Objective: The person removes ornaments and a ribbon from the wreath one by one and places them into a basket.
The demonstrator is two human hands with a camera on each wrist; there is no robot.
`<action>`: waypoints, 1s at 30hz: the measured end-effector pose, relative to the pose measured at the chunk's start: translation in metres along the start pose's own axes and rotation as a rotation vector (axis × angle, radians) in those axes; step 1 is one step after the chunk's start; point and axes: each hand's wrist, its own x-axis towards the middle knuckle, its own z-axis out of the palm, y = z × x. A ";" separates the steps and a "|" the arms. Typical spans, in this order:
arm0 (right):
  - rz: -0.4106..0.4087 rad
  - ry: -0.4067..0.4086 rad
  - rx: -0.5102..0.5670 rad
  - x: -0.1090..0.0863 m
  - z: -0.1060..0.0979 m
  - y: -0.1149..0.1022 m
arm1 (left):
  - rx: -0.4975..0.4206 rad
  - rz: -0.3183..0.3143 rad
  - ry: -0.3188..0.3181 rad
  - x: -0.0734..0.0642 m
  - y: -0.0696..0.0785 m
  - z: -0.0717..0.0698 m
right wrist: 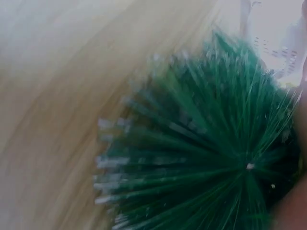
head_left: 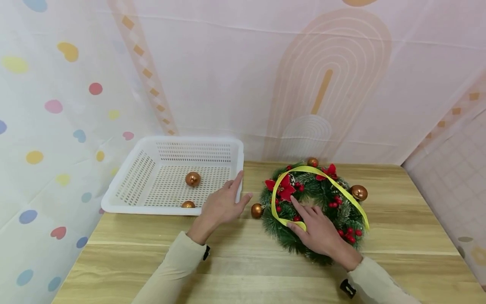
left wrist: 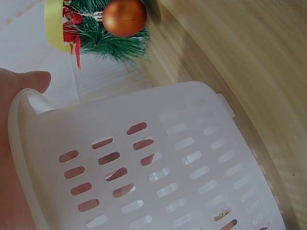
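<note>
White basket (head_left: 146, 209) gripped by left hand (head_left: 223, 204), green wreath (head_left: 279, 233) under right hand (head_left: 319, 231).
Copper bauble (head_left: 257, 210) sits between them; right wrist view blurred, right hand's hold can't be told.

A basket (head_left: 152, 210) holding two baubles (head_left: 193, 179) stands left of a wreath (head_left: 315, 188) on a table (head_left: 243, 261), a ribbon (head_left: 274, 198) lying across the wreath. Three more baubles (head_left: 257, 210) lie by its left, right and far edges, the last possibly touching. The left hand (head_left: 223, 204) is at the basket's right rim, the right hand (head_left: 318, 231) over the wreath; cloth (head_left: 228, 84) hangs behind.
</note>
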 end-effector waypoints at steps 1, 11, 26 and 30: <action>-0.011 -0.012 0.005 0.000 0.000 0.001 | 0.000 0.000 0.000 0.000 0.000 0.000; -0.098 -0.088 0.030 -0.002 -0.006 0.011 | 0.011 0.158 0.233 -0.002 -0.002 0.003; -0.074 -0.079 0.033 -0.001 -0.003 0.013 | -0.267 0.515 0.287 -0.038 0.034 0.027; -0.063 -0.073 0.019 -0.001 -0.002 0.013 | -0.264 0.385 0.159 -0.038 0.034 0.037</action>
